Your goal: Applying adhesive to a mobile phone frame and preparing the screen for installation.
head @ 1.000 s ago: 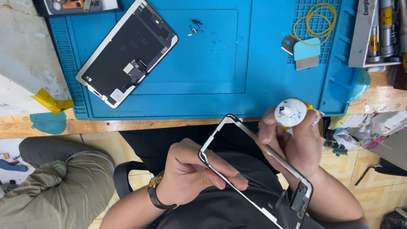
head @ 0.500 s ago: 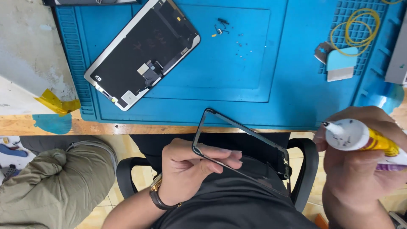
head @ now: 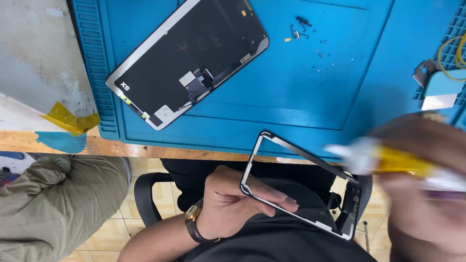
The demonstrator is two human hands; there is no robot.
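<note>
At lower centre, the left hand [head: 228, 206] has its fingers clamped on a thin, empty rectangular phone frame [head: 301, 187], black with pale edging, tilted. The blurred right hand [head: 427, 194] grips a white-and-yellow tube [head: 388, 160] at right.

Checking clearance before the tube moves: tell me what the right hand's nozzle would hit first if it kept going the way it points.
The right hand is blurred; its yellow and white tube points left. Straight on, the nozzle would probably meet the long upper edge of the phone frame that the left hand holds, though depth is unclear.
</note>
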